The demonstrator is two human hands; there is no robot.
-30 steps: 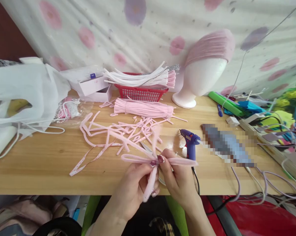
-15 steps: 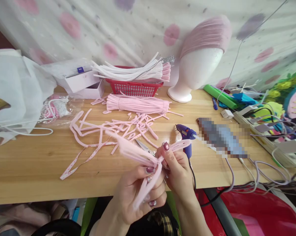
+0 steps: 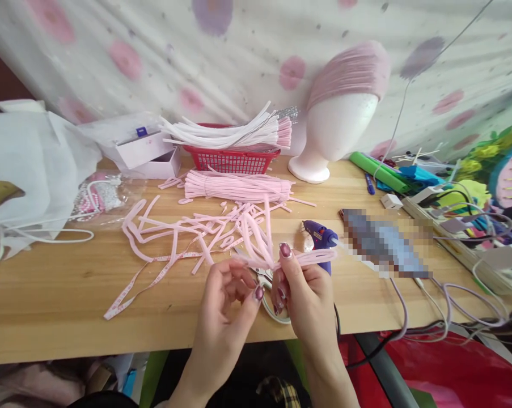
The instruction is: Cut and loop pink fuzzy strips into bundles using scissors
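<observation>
Between the thumb and fingers of my right hand (image 3: 304, 289) is a bundle of looped pink pipe cleaners (image 3: 317, 257), pinched at its middle. Some loops stick out to the right, others fan upward and to the left. My left hand (image 3: 225, 306) is beside the bundle on the left, its thumb apart from its bent fingers, with nothing seen between them. Its fingertips are close to the left loops; whether they touch cannot be made out. Scissors (image 3: 276, 317) lie under the hands, partly hidden. Just beyond my right hand is a purple glue gun (image 3: 320, 235).
Loose pink pipe cleaners (image 3: 174, 226) and a measuring tape (image 3: 128, 298) lie on the left. Behind them are a bundle of pink pipe cleaners (image 3: 238, 187), a red basket (image 3: 232, 161) and a white mannequin head (image 3: 341, 124). A power strip (image 3: 447, 232) and cables are on the right.
My left hand has let go of the pink bundle and moved slightly left, its fingers parting. The loops have swung from pointing left and down to pointing up. My right hand keeps its pinch.
</observation>
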